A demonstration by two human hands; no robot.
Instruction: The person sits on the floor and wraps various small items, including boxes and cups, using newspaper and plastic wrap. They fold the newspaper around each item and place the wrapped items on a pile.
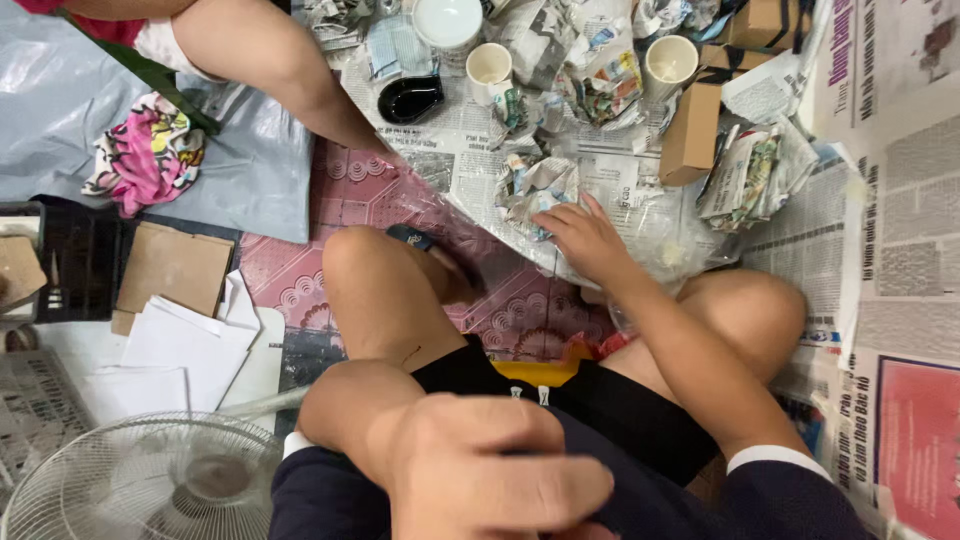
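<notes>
1. The left hand (490, 470) is close to the camera, fingers curled, holding nothing.
2. The right hand (585, 238) lies open on a paper-wrapped bundle (535, 188) on the floor.
3. Two white cups (489, 70) behind look empty.
4. A brown box (690, 132) stands beside crumpled newspaper (750, 175).

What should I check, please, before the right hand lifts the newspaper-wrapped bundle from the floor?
1. Right hand reaches the wrapped bundle: ok, fingers rest on it.
2. Firm grip on bundle: cannot tell, the fingers lie on top.
3. Left hand free: cannot tell, it is close and blurred.
4. Cardboard box apart from bundle: ok.
5. White cups upright, out of the way: ok.
6. Another person's leg away from bundle: ok.
</notes>
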